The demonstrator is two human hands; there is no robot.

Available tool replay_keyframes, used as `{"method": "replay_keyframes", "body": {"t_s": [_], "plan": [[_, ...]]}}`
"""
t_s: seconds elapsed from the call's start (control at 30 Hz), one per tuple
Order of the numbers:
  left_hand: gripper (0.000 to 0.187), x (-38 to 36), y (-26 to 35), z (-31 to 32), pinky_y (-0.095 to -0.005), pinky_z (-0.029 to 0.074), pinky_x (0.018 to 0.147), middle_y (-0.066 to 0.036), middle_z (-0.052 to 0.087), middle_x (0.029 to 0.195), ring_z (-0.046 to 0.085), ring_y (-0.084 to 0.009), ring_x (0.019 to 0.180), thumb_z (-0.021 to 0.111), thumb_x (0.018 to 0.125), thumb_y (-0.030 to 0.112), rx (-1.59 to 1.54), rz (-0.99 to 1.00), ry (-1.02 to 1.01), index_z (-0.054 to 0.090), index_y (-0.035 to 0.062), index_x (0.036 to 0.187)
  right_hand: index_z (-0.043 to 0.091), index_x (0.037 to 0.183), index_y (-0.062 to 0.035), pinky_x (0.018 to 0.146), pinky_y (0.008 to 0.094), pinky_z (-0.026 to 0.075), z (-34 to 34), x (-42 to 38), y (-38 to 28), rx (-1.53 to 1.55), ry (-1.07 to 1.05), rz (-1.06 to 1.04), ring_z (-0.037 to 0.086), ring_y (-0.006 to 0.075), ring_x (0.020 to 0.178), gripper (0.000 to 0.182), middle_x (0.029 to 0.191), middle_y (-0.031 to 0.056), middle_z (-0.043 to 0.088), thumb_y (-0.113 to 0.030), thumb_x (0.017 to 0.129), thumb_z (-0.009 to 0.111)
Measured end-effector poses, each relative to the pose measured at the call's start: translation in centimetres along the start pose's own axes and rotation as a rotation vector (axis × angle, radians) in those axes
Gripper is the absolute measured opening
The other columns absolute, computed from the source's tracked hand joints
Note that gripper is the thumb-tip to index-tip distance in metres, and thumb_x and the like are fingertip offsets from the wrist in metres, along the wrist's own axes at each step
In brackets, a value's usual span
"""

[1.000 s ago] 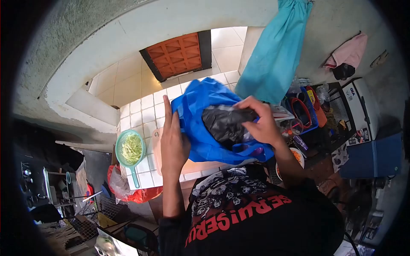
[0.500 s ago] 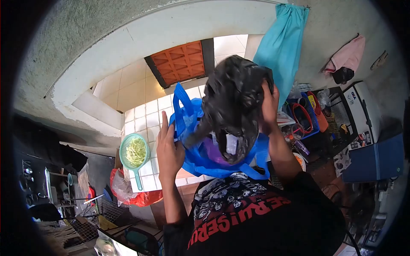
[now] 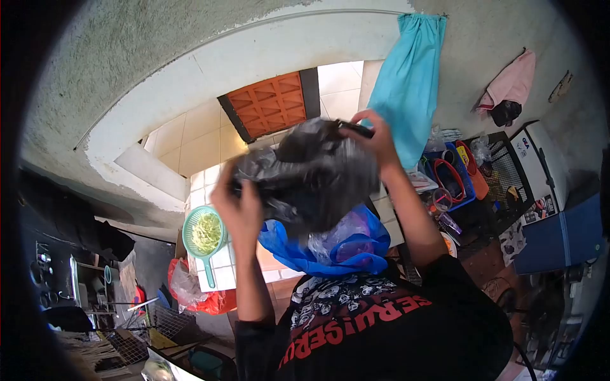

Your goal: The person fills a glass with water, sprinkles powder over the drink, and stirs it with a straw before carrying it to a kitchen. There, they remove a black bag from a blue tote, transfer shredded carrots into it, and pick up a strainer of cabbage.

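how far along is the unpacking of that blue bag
Done: the crumpled black plastic bag is out of the blue plastic carrier bag. In hand: left hand and right hand hold it up. Left: clear plastic bags remain inside the blue one.

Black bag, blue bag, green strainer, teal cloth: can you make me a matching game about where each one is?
Things:
1. black bag
2. blue bag
3. green strainer
4. teal cloth

Places:
A. hanging on the wall
B. held up in both hands
C. on the white tiled counter, full of pale shreds
D. lying open on the counter under the raised bag

Pairs: 1-B, 2-D, 3-C, 4-A. The left hand and right hand each grip the black bag.
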State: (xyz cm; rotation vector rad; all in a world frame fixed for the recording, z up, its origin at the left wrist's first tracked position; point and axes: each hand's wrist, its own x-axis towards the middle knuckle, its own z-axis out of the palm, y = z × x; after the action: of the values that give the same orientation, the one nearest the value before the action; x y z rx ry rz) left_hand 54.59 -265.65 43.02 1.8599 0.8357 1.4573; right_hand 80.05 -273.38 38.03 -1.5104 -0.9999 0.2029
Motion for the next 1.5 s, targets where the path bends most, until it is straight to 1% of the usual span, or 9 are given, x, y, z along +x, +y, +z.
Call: {"method": "replay_keyframes", "body": {"t_s": [0.27, 0.37, 0.63, 0.73, 1.0, 1.1, 1.17, 1.23, 1.5], "plan": [[0.022, 1.8, 3.1, 1.5, -0.0328, 0.05, 0.06, -0.012, 0.067, 0.082, 0.067, -0.0291, 0.071, 0.072, 0.074, 0.007, 0.444, 0.369, 0.07, 0.067, 0.007, 0.095, 0.059, 0.101, -0.0049, 0.063, 0.0323, 0.047, -3.7, -4.0, -12.0, -0.038, 0.575, -0.653, 0.056, 0.0176, 0.076, 0.028, 0.086, 0.0048, 0.059, 0.0, 0.076, 0.069], [0.026, 1.3, 4.5, 2.6, -0.0322, 0.051, 0.061, -0.01, 0.068, 0.087, 0.067, -0.0279, 0.073, 0.071, 0.071, 0.007, 0.508, 0.374, 0.046, 0.068, 0.0102, 0.097, 0.061, 0.097, -0.0022, 0.072, 0.0373, 0.051, -3.7, -7.3, -17.4, -0.062, -0.003, -1.216, 0.059, 0.0235, 0.086, 0.021, 0.092, 0.0122, 0.059, 0.004, 0.077, 0.066], [0.025, 2.8, 3.3, -1.6, -0.035, 0.053, 0.067, -0.016, 0.069, 0.083, 0.069, -0.0289, 0.073, 0.068, 0.07, 0.005, 0.544, 0.348, 0.218, 0.069, 0.0055, 0.095, 0.062, 0.095, -0.0005, 0.077, 0.0373, 0.048, -7.9, -0.8, -8.1, -0.679, 0.141, -0.629, 0.062, 0.0298, 0.085, 0.018, 0.092, 0.0132, 0.061, 0.007, 0.082, 0.052], [0.028, 2.0, 3.9, -0.3, -0.0347, 0.053, 0.065, -0.016, 0.069, 0.08, 0.069, -0.0305, 0.069, 0.068, 0.07, 0.007, 0.488, 0.306, 0.064, 0.069, 0.0015, 0.098, 0.061, 0.097, 0.0001, 0.074, 0.0374, 0.048, -2.4, -6.4, -14.5, 0.198, -0.161, -0.661, 0.062, 0.0321, 0.085, 0.018, 0.092, 0.0174, 0.063, 0.003, 0.084, 0.048], [0.025, 0.6, 4.4, -0.8, -0.0352, 0.054, 0.072, -0.019, 0.069, 0.082, 0.069, -0.033, 0.076, 0.071, 0.068, 0.011, 0.299, 0.251, -0.084, 0.073, 0.002, 0.091, 0.057, 0.115, -0.002, 0.089, 0.0429, 0.048, 7.2, -2.6, -10.9, -0.471, -0.865, -0.155, 0.059, 0.0405, 0.103, 0.035, 0.109, 0.0227, 0.063, -0.023, 0.087, 0.055], [0.026, -0.3, 3.4, -0.4, -0.0363, 0.054, 0.072, -0.019, 0.069, 0.082, 0.069, -0.034, 0.073, 0.071, 0.068, 0.011, 0.235, 0.249, -0.105, 0.073, 0.0033, 0.093, 0.059, 0.114, -0.0043, 0.089, 0.0402, 0.049, 11.5, -2.1, -4.4, -0.45, -0.427, -0.877, 0.06, 0.0397, 0.101, 0.037, 0.107, 0.021, 0.063, -0.026, 0.085, 0.056], [0.027, -0.3, 3.5, -1.0, -0.0358, 0.054, 0.07, -0.019, 0.069, 0.082, 0.069, -0.0332, 0.073, 0.071, 0.069, 0.01, 0.322, 0.236, -0.087, 0.073, 0.0036, 0.095, 0.059, 0.111, -0.0046, 0.091, 0.0398, 0.045, 14.4, -3.8, -1.9, 0.256, -0.476, -0.285, 0.056, 0.0346, 0.11, 0.034, 0.109, 0.0179, 0.063, -0.024, 0.083, 0.055], [0.028, 0.1, 3.0, -2.2, -0.0353, 0.054, 0.069, -0.018, 0.069, 0.082, 0.069, -0.0324, 0.072, 0.071, 0.07, 0.009, 0.413, 0.23, -0.067, 0.072, 0.0039, 0.097, 0.056, 0.109, -0.002, 0.088, 0.0408, 0.046, 13.0, -3.4, -5.2, -0.441, -0.856, -0.411, 0.056, 0.0368, 0.109, 0.028, 0.111, 0.0183, 0.061, -0.01, 0.082, 0.055], [0.027, -1.5, -2.4, -7.7, -0.0313, 0.053, 0.065, -0.015, 0.071, 0.085, 0.071, -0.026, 0.073, 0.069, 0.073, 0.002, 0.55, 0.288, 0.181, 0.071, 0.0026, 0.101, 0.051, 0.106, 0.0002, 0.078, 0.0394, 0.049, -4.5, -11.9, -12.6, 0.068, -0.181, -0.478, 0.062, 0.0396, 0.09, 0.041, 0.101, 0.0207, 0.059, 0.0, 0.066, 0.064]]}}
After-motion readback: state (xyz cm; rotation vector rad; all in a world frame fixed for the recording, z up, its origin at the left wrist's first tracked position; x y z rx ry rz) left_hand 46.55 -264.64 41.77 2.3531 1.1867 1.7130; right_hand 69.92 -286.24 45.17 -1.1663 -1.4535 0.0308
